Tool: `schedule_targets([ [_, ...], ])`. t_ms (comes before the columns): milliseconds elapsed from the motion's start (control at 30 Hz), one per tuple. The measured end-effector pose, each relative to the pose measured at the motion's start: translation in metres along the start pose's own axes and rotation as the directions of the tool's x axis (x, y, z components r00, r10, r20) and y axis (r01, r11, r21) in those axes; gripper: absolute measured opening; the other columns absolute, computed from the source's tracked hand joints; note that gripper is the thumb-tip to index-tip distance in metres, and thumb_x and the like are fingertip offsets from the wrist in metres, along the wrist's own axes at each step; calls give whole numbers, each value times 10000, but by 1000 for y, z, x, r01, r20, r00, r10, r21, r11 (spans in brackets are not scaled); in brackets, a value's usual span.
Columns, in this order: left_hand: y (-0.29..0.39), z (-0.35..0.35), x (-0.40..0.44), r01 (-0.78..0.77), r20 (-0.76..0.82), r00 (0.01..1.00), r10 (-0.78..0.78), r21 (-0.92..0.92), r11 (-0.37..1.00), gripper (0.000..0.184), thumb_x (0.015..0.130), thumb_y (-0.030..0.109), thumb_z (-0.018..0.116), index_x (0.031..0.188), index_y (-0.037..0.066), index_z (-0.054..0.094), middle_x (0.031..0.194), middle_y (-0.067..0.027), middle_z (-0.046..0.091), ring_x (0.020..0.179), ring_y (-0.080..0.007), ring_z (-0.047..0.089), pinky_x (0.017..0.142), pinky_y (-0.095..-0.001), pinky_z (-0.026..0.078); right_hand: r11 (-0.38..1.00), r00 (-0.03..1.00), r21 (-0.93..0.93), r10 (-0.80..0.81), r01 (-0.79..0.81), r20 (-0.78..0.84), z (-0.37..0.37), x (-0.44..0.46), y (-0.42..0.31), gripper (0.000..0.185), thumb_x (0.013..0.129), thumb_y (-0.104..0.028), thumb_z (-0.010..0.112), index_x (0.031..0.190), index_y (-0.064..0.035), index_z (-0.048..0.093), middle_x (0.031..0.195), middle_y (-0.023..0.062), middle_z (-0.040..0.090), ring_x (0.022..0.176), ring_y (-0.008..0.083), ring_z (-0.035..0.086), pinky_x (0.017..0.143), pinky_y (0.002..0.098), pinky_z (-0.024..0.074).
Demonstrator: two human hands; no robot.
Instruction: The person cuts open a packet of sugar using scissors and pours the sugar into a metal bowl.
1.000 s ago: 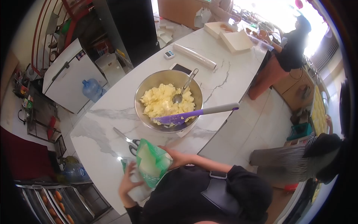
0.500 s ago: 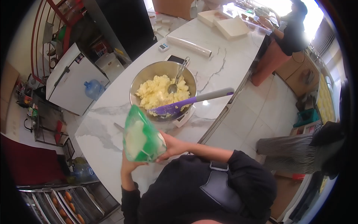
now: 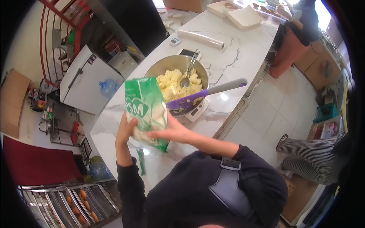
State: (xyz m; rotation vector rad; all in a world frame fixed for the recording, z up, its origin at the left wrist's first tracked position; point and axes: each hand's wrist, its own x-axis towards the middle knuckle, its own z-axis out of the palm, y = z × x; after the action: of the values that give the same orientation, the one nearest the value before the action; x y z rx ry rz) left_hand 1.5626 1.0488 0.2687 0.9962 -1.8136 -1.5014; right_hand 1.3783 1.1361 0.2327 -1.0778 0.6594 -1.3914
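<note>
My left hand [image 3: 125, 130] is closed on the left side of a green and white plastic bag [image 3: 146, 114] with the letters PSM on its front. My right hand [image 3: 172, 131] grips the same bag from the right, thumb across its lower front. The upright bag covers the near left part of a steel bowl [image 3: 205, 72]. Pale yellow clumps [image 3: 173, 81] that look like butter fill the bowl. A metal spoon [image 3: 191, 62] and a purple spatula [image 3: 205, 93] with a grey handle rest in it. Below the bag lies a thin green strip [image 3: 141, 161].
Under the bowl is a white scale [image 3: 197, 111]. Farther back on the marble table [image 3: 228, 57] are a small timer [image 3: 175, 41], a film roll [image 3: 200, 39] and white trays [image 3: 243, 18]. Another person [image 3: 294, 45] stands at the far right. A rack with trays [image 3: 72, 205] stands lower left.
The bag has turned so its printed front faces me and it stands more upright. My left hand has come up its left side. The green strip on the table now shows.
</note>
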Motion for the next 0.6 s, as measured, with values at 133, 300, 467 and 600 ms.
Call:
schedule_targets([
  [133, 1, 8, 2, 42, 5, 999, -42, -15, 999, 604, 808, 375, 625, 1215, -24, 426, 1138, -89, 537, 1023, -169, 509, 872, -281, 408, 998, 998, 20, 62, -62, -16, -5, 0, 4, 1060, 671, -269, 762, 1380, 6, 23, 1367, 192, 244, 1291, 278, 240, 1052, 364, 225],
  [300, 10, -5, 13, 115, 35, 993, -116, 18, 993, 547, 840, 354, 585, 1213, -17, 434, 1128, -88, 540, 1002, -160, 515, 855, -280, 416, 998, 995, 51, 40, -36, -90, 10, 4, 6, 1028, 690, -227, 742, 1374, 7, 12, 1344, 176, 269, 1261, 256, 280, 1040, 353, 246],
  [467, 23, 2, 23, 112, 2, 994, -113, 99, 989, 542, 849, 371, 566, 1198, -26, 446, 1084, -82, 559, 952, -158, 536, 819, -277, 431, 998, 994, 39, 51, -47, -100, 2, 9, 1, 970, 708, -183, 720, 1376, 0, 42, 1337, 137, 279, 1255, 227, 273, 1045, 345, 230],
  [600, 15, 11, 16, 115, 32, 993, -117, 72, 991, 594, 827, 416, 586, 1195, -29, 448, 1105, -92, 548, 985, -162, 517, 843, -287, 417, 990, 988, 46, 136, -133, -71, -3, 2, 0, 979, 718, -204, 708, 1381, 7, 19, 1343, 152, 260, 1266, 243, 250, 1047, 351, 223],
])
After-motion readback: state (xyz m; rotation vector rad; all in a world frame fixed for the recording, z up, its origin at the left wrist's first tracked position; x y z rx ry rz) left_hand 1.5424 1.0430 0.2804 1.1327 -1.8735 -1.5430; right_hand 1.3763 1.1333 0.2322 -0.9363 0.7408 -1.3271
